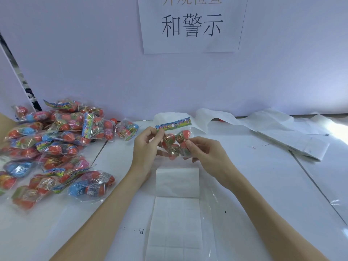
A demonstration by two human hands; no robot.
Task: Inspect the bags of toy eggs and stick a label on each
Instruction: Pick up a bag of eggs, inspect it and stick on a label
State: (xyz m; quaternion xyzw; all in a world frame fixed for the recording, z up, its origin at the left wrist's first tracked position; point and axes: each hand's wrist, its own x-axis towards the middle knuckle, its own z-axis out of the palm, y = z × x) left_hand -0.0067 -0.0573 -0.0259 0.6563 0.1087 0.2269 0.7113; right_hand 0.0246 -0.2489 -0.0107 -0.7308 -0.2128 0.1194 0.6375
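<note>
Above the label roll, which lies near the middle of the counter, both hands hold one bag of toy eggs up in the air. The left hand pinches the bag's left edge just under its printed header card, fingers curled onto the film; the right hand pinches the bag's right side lower down, thumb and forefinger closed on the plastic. From where I stand it looks like the inspecting step, with no label on this bag that I can see (the side turned away is hidden).

What could go wrong: the film is slick and each grip is only a pinch at an edge, so letting one side go to reach for a label could let the bag swing or drop onto the roll. A label peeled one-handed may also curl and stick to itself.

Left of the roll, the pile of bags crowds that side and runs to the near edge of the counter. Right of the roll the surface is open until the used backing paper trailing along the back wall; that open side seems the natural place for finished bags.
</note>
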